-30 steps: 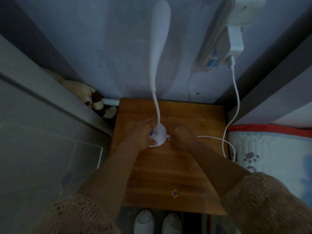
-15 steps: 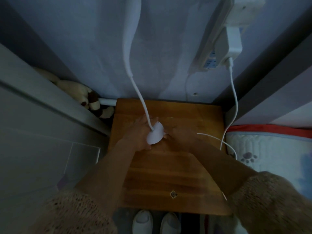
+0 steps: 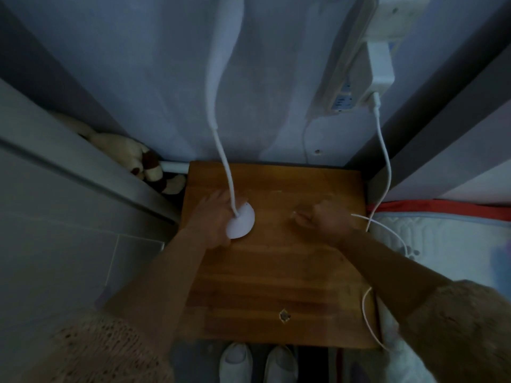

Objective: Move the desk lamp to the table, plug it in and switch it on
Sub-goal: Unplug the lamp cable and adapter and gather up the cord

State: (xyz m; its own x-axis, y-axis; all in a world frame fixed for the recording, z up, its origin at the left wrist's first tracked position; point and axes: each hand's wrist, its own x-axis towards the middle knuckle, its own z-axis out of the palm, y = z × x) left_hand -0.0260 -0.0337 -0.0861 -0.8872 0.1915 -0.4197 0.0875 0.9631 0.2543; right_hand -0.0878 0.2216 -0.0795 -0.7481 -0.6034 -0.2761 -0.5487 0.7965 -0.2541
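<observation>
The left hand [image 3: 214,217] is wrapped around the left side of the round white plastic base [image 3: 241,221] of the desk lamp, fingers curled at its far edge and thumb side hidden beneath, so the base is held tilted with its pale underside turned toward the camera, just over the small square wooden table [image 3: 276,272]. From the base the thin white flexible neck [image 3: 222,150] climbs toward twelve o'clock and widens into the long flat white lamp head [image 3: 224,51], which runs out of the top of the view against the pale blue-grey wall [image 3: 138,64]. At three o'clock from the base, well apart from it, the right hand [image 3: 322,218] hangs over the tabletop with fingers folded into a loose fist; a thin white cable [image 3: 387,230] emerges from its right side, though whether the fingers pinch it cannot be told. That cable loops over the white quilted bedding [image 3: 456,244] at three o'clock and down past the table's right edge. At one o'clock a white power adapter [image 3: 380,64] sits plugged into a white power strip [image 3: 351,56] on the wall, another run of cable dropping from it. A cream and brown plush toy [image 3: 143,164] lies wedged at ten o'clock beside the table. Two white slippers [image 3: 258,363] show at six o'clock, under the table's near edge.
</observation>
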